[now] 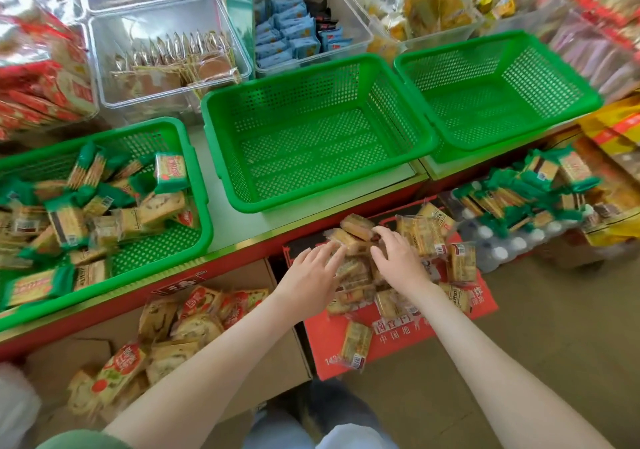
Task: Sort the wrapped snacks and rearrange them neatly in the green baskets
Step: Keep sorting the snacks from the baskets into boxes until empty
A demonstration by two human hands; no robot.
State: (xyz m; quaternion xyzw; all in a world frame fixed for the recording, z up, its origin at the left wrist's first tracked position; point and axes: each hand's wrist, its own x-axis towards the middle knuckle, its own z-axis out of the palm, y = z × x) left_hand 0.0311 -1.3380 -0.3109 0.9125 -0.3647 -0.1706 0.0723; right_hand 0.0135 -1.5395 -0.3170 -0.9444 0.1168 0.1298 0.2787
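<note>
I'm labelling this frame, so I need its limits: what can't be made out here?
Head view only.
Whether the right hand grips a packet: its fingers cover the contact.
Left basket: left end cut off by the frame edge.
Wrapper print on the snack pile: blurred, too small.

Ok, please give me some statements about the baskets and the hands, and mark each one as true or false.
1. The middle green basket holds no snacks. True.
2. The left green basket is empty. False: it holds many green-wrapped snacks.
3. The left hand and the right hand are both over the pile of clear-wrapped snacks on the red box. True.
4. The blue packets lie in the right green basket. False: they are in a clear bin behind the middle green basket, and the right green basket holds nothing.
</note>
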